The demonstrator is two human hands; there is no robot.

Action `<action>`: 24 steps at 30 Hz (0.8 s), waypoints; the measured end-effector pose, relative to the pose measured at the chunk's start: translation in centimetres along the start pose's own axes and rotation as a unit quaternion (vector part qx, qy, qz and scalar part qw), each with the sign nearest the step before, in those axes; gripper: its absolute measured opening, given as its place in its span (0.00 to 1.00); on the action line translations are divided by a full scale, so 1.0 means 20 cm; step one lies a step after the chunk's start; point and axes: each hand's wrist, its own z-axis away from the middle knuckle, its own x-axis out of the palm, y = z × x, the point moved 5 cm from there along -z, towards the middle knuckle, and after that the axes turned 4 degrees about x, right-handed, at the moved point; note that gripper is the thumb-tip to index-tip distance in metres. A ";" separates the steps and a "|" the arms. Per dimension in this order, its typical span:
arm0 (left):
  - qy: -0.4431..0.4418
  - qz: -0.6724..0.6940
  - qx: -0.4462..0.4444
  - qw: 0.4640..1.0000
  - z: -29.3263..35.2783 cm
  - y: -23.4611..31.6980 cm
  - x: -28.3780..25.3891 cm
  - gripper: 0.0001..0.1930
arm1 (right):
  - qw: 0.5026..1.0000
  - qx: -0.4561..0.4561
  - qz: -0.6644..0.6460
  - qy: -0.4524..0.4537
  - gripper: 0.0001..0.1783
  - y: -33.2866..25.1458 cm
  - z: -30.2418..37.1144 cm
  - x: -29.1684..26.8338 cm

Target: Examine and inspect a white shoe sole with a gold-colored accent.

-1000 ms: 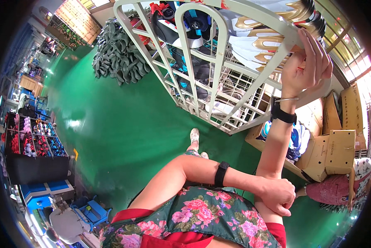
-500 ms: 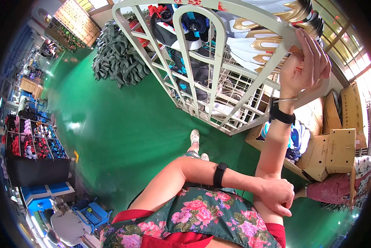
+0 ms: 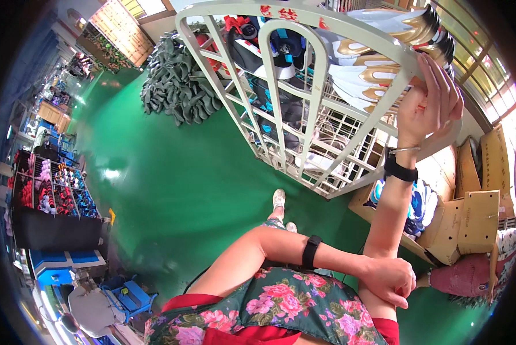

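My right hand (image 3: 430, 103) holds the upper right corner of a cream metal rack (image 3: 315, 98), its fingers closed together along the frame. Across my body reaches my left arm; my left hand (image 3: 389, 282) is closed over my right forearm (image 3: 382, 227), below the elbow. On the rack, next to my right hand, lie overlapping white and gold shoe-like pieces (image 3: 367, 80). Black, red and blue shoe-like items (image 3: 269, 46) sit to their left. Wire shelving (image 3: 338, 135) shows lower down, with pale things on it. The far edge of my right palm is hidden.
A heap of dark grey sole-shaped pieces (image 3: 180, 80) lies on the green floor (image 3: 172, 190). Open cardboard boxes (image 3: 465, 224) stand at right, near another person (image 3: 470, 273). A rack of colourful pieces (image 3: 54, 187) and a blue stool (image 3: 133, 302) are at left.
The whole view has shifted slightly, so the rack and floor things sit a little farther right and lower. Both hands keep the same hold.
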 end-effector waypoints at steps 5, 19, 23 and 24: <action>-0.091 0.048 -0.026 0.994 0.00 -0.03 0.05 0.14 | 1.000 0.008 0.013 -0.023 0.22 -0.02 0.00 0.00; -0.030 0.057 -0.047 0.997 0.00 -0.07 0.05 0.14 | 0.999 0.033 -0.008 -0.039 0.22 -0.01 0.00 -0.01; -0.009 0.023 -0.038 0.999 0.00 -0.07 0.05 0.14 | 0.998 0.040 -0.022 -0.037 0.22 0.00 0.01 0.00; -0.004 0.015 -0.039 0.999 0.00 -0.07 0.05 0.15 | 0.998 0.042 -0.020 -0.040 0.22 0.00 0.01 0.00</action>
